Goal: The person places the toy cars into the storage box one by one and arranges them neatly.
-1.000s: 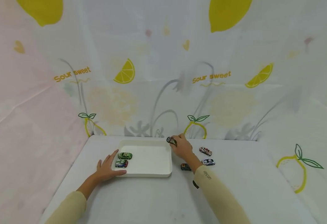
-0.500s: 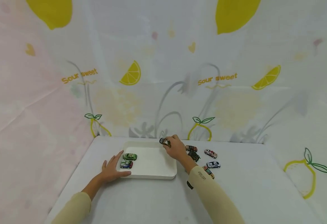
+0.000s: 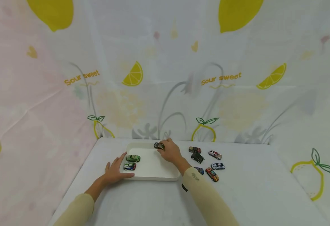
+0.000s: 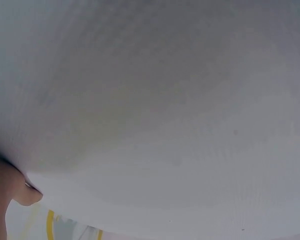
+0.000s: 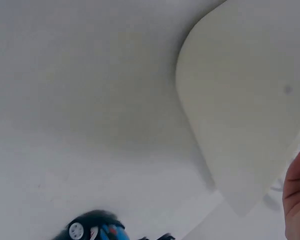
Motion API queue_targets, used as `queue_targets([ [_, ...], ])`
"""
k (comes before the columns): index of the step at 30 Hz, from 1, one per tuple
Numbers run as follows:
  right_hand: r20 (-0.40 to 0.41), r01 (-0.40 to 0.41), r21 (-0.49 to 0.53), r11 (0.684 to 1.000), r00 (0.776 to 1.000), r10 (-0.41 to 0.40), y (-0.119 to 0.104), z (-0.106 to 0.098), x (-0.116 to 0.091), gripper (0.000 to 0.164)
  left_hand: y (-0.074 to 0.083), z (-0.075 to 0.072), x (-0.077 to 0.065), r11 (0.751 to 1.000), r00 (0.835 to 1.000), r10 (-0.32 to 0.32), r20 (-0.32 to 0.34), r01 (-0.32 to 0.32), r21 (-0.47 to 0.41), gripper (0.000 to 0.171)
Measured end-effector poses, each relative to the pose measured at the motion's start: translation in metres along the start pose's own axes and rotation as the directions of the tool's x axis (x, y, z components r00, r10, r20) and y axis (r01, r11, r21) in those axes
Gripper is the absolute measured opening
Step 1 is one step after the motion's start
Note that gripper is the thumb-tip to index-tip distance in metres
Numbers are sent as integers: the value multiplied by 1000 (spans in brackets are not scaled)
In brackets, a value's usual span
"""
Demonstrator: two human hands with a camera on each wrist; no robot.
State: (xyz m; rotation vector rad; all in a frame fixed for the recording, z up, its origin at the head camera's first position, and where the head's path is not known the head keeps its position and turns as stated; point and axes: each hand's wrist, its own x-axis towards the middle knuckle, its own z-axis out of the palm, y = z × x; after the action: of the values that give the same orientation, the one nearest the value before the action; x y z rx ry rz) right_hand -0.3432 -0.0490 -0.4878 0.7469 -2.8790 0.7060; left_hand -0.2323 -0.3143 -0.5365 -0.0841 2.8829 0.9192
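A dark toy car [image 3: 159, 146] is pinched in the fingertips of my right hand [image 3: 170, 151], held over the back part of the white tray [image 3: 153, 179]. At the tray's left end my left hand [image 3: 114, 172] lies with fingers spread, thumb along the front rim and fingers by the left rim. Inside the tray on that side sit a green toy car [image 3: 133, 158] and a white, green and blue toy car [image 3: 129, 166], one behind the other. The right wrist view catches the tray's side [image 5: 230, 100] and part of my curled fingers [image 5: 297, 185].
Several toy cars lie on the white table right of the tray: a black one [image 3: 197, 157], a white one [image 3: 217, 166], an orange one [image 3: 211, 174], a red-and-white one [image 3: 215, 154] and others. My right sleeve [image 3: 207, 194] partly covers a blue one [image 3: 200, 170].
My right hand has carried the dark toy car leftward from the tray's back right corner to over the tray. My left hand stays at the left end. The view has shifted slightly.
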Motion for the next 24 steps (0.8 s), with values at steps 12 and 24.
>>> queue_targets([
  [12, 141, -21, 9, 1000, 990, 20, -21, 12, 5, 37, 0, 3, -3, 999, 999, -31, 6, 31, 6, 109],
  [24, 162, -2, -16, 1000, 987, 5, -32, 24, 16, 35, 4, 1, -4, 1000, 1000, -17, -19, 17, 8, 109],
])
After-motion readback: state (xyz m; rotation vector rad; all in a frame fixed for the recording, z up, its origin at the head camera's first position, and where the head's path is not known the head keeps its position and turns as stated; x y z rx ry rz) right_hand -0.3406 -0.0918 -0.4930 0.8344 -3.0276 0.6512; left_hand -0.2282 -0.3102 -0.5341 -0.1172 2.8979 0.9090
